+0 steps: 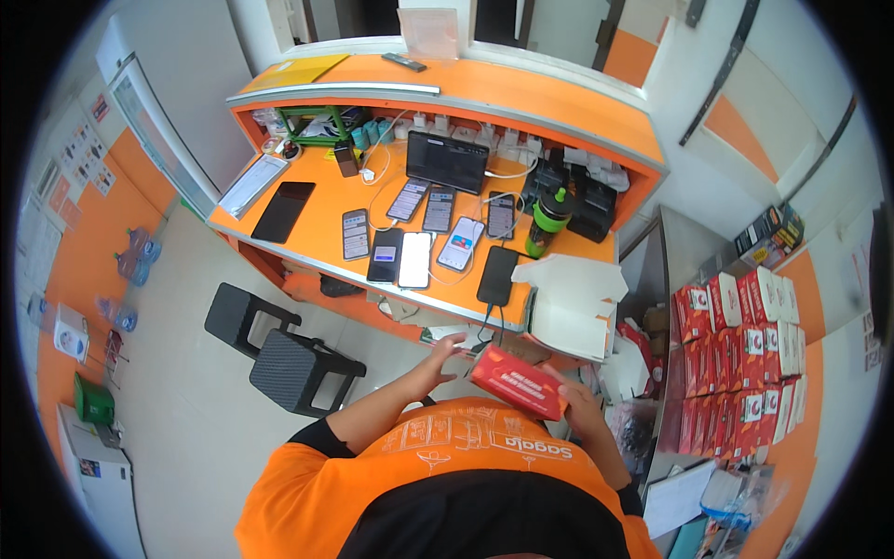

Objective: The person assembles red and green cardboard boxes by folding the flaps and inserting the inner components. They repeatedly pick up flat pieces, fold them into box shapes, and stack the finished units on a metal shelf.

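A red box (518,384) with orange and white print is held close to my body at the desk's front edge. My right hand (581,404) grips it at its right end. My left hand (438,366) is just off the box's left end, fingers apart and holding nothing. Beyond the box, an opened white carton (570,306) with raised flaps sits at the desk's right front corner. To its left lies a black phone (498,276) with a cable hanging over the edge.
Several phones (440,210) lie on the orange desk (321,200), some on cables, before a dark-screened tablet (447,161). A green-and-black bottle (549,222) stands by the carton. Black stools (300,368) are on the floor at left; stacked red-and-white boxes (736,363) fill the right side.
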